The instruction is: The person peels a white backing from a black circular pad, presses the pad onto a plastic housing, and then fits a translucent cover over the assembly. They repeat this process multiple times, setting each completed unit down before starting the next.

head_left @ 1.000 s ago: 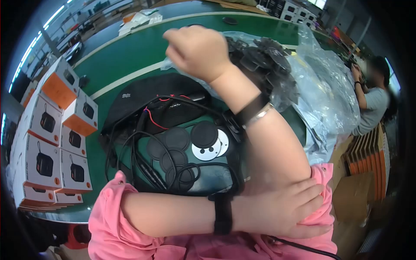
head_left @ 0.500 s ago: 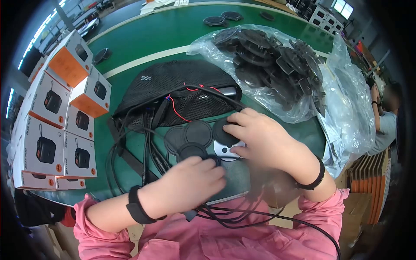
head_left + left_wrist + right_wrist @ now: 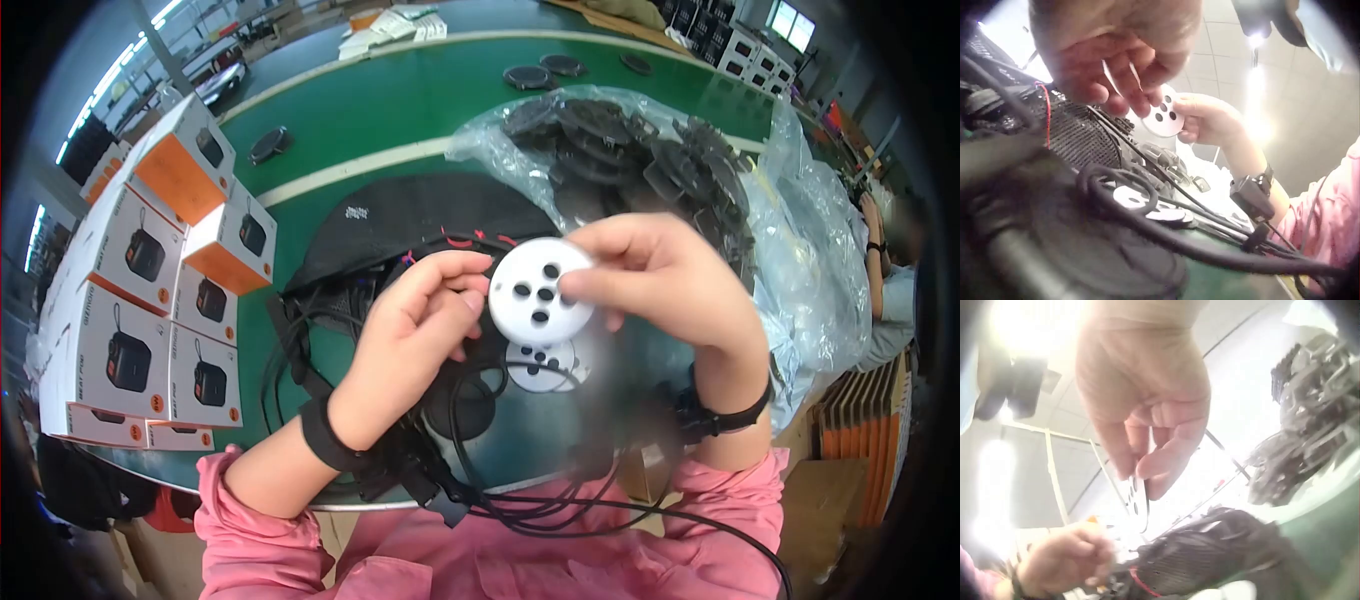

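Observation:
In the head view the right hand (image 3: 670,280) pinches a white round disc (image 3: 520,305) with several dark holes, raised above the table. The right wrist view has this disc (image 3: 1140,506) nearly edge-on below the right hand (image 3: 1147,406)'s fingertips. Just left of it hovers the left hand (image 3: 415,325), fingers loosely bent and holding nothing. From the left wrist, the left hand (image 3: 1116,56) appears in front of the raised disc (image 3: 1163,127). Another white holed disc (image 3: 535,375) lies on the table beneath, near a black round pad (image 3: 462,408) partly crossed by cables.
Behind the hands lies a black mesh bag (image 3: 400,210). Clear plastic with many black parts (image 3: 600,150) spreads at back right. White-and-orange boxes (image 3: 130,350) are stacked at left. Black cables (image 3: 560,510) hang along the front edge. Another person (image 3: 895,290) is at far right.
The right hand has lifted a white disc from the table and turned its holed face toward the head camera. The left hand has left the black pads and risen beside the disc.

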Available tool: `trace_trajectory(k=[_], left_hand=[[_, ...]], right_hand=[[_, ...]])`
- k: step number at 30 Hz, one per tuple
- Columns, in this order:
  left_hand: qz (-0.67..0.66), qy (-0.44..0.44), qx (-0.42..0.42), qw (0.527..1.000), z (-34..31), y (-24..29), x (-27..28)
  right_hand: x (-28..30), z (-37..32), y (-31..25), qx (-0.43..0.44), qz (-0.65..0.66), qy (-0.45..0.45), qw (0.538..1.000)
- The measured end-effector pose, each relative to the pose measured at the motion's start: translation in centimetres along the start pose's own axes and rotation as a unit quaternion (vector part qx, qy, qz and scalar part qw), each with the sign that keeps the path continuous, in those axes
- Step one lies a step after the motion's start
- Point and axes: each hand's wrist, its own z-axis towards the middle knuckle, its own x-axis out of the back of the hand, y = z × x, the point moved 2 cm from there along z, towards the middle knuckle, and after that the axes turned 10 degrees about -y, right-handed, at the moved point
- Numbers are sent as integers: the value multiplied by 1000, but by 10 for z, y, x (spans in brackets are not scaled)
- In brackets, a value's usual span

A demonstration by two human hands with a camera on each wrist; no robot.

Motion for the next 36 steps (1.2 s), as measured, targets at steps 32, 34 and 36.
trace_trajectory(k=[32,34,36], left_hand=[[-150,49,-28,987,-1,-39,4],[-138,49,-36,989,-1,-38,3],[-140,55,-28,988,-2,-37,2]], right_hand=[[-39,33,34,284,-336,170,881],[-42,34,35,299,-355,168,870],[-43,36,36,297,-369,166,865]])
